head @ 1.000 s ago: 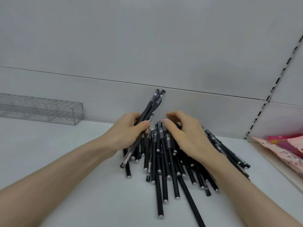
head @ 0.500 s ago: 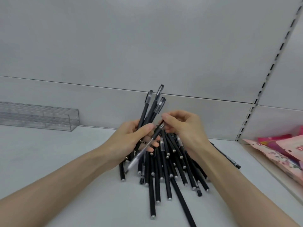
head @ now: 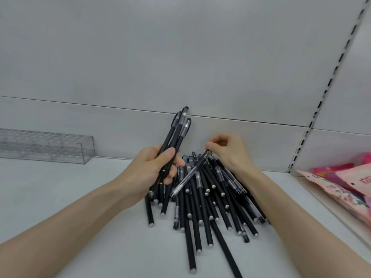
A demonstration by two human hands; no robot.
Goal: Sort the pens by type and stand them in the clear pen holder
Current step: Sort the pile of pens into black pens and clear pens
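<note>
A heap of several black pens (head: 202,205) lies on the white shelf in front of me. My left hand (head: 152,169) grips a small bundle of black capped pens (head: 176,133) that points up and to the right. My right hand (head: 226,151) pinches the top end of a clear-barrelled pen (head: 188,174), which slants down to the left over the heap. The clear pen holder (head: 50,147) stands against the back wall at the far left, with no pens visible in it.
Pink printed packets (head: 345,183) lie on the neighbouring shelf at the right, past a low divider. A perforated upright (head: 313,121) runs up the back wall at the right. Bare shelf surface (head: 60,193) stretches between the holder and the heap.
My right hand has lifted a clear-barrelled pen out of the heap and drawn it slightly right. My left hand's bundle has tipped more upright.
</note>
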